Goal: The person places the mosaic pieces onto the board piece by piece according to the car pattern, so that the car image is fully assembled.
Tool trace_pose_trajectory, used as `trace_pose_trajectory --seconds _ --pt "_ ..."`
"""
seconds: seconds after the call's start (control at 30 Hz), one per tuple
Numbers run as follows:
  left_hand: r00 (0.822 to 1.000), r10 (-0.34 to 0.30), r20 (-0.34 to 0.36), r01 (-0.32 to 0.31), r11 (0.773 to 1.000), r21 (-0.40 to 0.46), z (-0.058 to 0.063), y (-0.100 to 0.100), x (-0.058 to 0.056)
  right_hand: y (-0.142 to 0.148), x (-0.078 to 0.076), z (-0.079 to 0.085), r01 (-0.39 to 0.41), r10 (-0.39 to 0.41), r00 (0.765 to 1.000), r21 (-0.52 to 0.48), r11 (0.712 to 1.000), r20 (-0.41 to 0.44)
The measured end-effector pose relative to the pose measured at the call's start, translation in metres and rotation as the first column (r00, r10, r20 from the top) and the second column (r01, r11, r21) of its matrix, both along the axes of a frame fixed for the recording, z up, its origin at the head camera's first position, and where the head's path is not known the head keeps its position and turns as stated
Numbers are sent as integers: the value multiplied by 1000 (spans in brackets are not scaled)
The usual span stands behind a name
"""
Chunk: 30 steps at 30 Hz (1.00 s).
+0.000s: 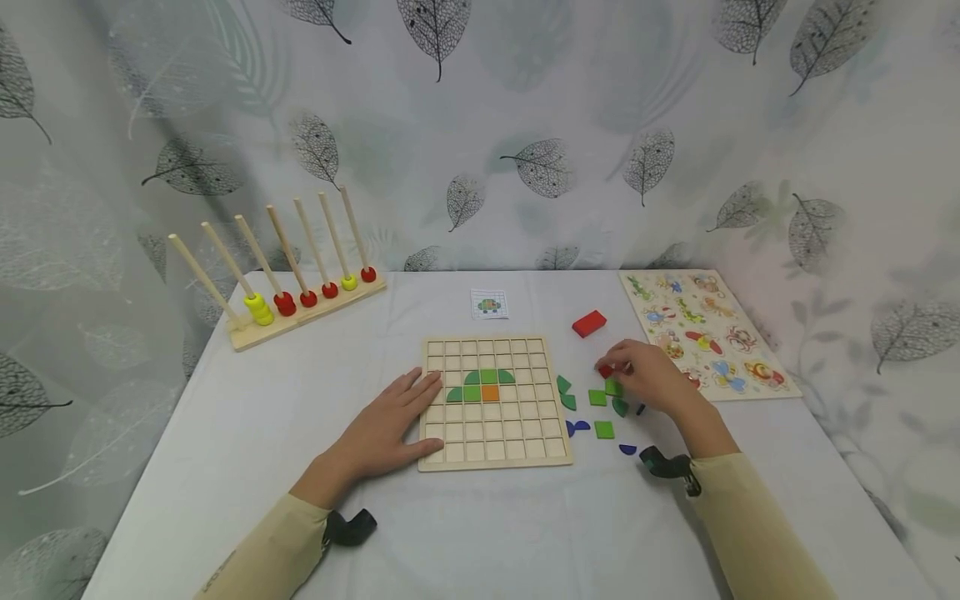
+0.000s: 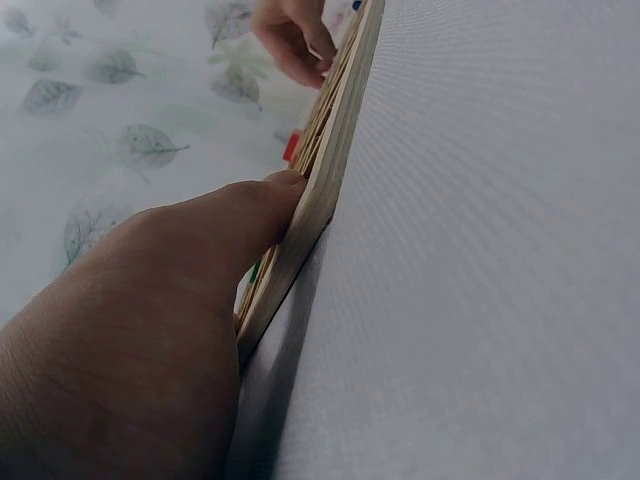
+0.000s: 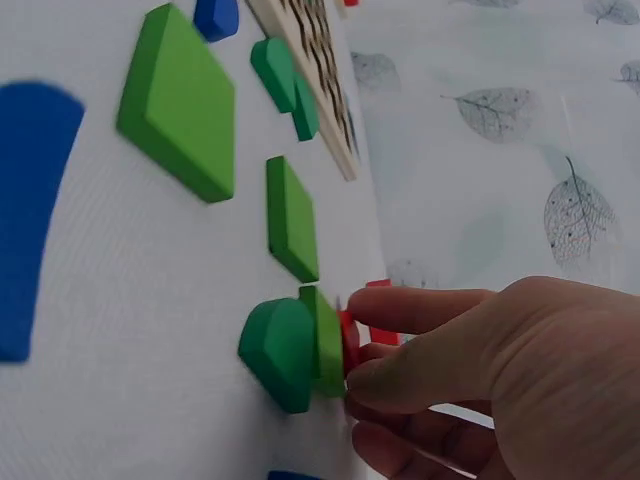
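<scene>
A wooden grid board (image 1: pixel 528 423) lies in the middle of the table, with several green pieces (image 1: pixel 471 392) and an orange square (image 1: pixel 490 392) set in its cells. On its left edge rests my left hand (image 1: pixel 386 427), fingers stretched out; the left wrist view shows the thumb (image 2: pixel 270 205) against the rim. To the right of the board, my right hand (image 1: pixel 647 377) pinches a small red piece (image 1: pixel 605 371) between thumb and fingers. Beside that grip in the right wrist view are a light green square (image 3: pixel 326 345) and a dark green rounded piece (image 3: pixel 278 352).
Loose green squares (image 1: pixel 603 430) and blue half-rounds (image 1: pixel 627 450) are scattered right of the board. A red block (image 1: pixel 589 323) and a small picture card (image 1: pixel 489 304) lie behind. An animal puzzle board (image 1: pixel 708 333) sits far right, a peg rack with rings (image 1: pixel 311 312) far left.
</scene>
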<state>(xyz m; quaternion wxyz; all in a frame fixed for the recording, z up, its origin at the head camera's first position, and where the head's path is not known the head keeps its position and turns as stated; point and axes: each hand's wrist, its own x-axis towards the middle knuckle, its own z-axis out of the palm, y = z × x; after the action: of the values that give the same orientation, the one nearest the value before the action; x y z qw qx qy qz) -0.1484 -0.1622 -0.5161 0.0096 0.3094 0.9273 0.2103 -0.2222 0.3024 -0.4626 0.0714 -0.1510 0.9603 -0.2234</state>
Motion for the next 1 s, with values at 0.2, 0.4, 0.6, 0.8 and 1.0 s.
trace_pose_trajectory --seconds 0.2,0.4,0.6,0.8,1.0 --pt "1000 4 20 -4 1000 4 -1 0 0 1 -2 -5 45 -45 999 8 999 26" --pt "1000 9 27 -9 1000 2 -2 0 -1 1 -5 -9 112 -113 993 4 994 33" --pt "1000 8 21 -8 1000 5 -2 -1 0 0 -7 -14 133 -133 991 2 991 -3" --pt "1000 6 11 -6 1000 8 -1 0 0 -5 -7 -15 132 -132 991 -21 991 -13" --pt "1000 -1 -4 1 1000 15 1 0 1 -6 -8 -17 152 -152 988 -5 988 -2"
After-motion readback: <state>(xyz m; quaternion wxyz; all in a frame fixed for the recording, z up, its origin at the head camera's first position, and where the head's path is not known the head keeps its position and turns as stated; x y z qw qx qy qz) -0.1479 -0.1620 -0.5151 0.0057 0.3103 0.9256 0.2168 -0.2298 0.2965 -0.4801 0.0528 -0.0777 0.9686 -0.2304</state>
